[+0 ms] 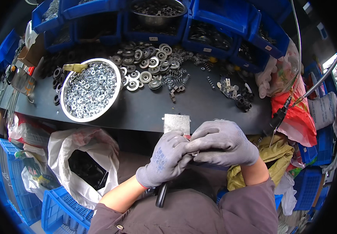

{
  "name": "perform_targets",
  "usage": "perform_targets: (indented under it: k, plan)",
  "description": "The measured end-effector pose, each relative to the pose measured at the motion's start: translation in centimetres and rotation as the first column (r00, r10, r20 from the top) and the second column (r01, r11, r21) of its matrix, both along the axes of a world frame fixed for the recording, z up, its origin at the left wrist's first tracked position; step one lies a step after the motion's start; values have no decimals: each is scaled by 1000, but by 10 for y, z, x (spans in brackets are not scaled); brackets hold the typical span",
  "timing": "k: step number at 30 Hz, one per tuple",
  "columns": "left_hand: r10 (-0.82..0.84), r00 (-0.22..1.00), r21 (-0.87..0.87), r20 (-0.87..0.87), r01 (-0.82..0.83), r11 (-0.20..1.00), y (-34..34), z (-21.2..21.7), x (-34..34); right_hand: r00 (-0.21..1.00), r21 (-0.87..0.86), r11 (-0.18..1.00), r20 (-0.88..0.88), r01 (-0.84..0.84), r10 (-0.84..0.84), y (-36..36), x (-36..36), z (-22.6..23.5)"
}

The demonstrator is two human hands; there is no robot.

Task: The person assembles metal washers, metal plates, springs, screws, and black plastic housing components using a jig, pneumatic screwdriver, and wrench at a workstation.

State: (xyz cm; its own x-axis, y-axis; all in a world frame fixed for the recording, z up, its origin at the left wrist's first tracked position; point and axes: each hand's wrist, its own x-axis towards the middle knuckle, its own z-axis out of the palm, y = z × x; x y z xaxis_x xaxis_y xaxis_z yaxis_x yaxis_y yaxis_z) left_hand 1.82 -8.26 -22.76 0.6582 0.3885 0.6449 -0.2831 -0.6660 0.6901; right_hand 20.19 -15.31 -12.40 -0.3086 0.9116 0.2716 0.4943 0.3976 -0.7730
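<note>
Both my hands wear grey knit gloves and meet just off the table's near edge. My left hand (165,159) is closed, its fingers curled round something they mostly hide. Against it, my right hand (226,143) pinches a small shiny metal part (194,153) between thumb and fingers. Just beyond my left fingers a flat silver metal plate (177,123) sticks out, with a bit of red beside it. Below my left hand a black handle (161,195) slants down; what it joins is hidden.
On the dark table (137,111), a white-rimmed bowl (117,84) holds many small nuts. Behind lie round metal discs (145,77), springs (172,81) and black fittings (243,103). Blue bins (152,38) line the back. A hanging tool (280,116) is at right, a white sack (59,150) at lower left.
</note>
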Motion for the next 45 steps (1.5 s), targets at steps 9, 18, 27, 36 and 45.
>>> perform_targets:
  k: [9, 18, 27, 36, 45]
  plan:
    - [-25, 999, 3, -36, 25, 1000, 1, -4, -1, 985, 5, 987, -59, 160, -160, -12, -13, -6]
    - [8, 999, 9, -34, -8, 1000, -1, -5, -1, 964, -58, 988, 234, 146, -129, -11, -5, 19]
    - [16, 999, 30, 30, -17, 999, -1, -5, 1, 973, -14, 983, 148, 180, -176, -10, -18, 23]
    - [5, 1000, 8, 10, -5, 1000, 0, -3, 1, 958, -122, 974, 240, 192, -158, -8, -17, 37]
    - [-18, 1000, -9, 17, 18, 1000, 1, -3, 2, 968, -86, 984, 213, 156, -135, -8, -19, 31]
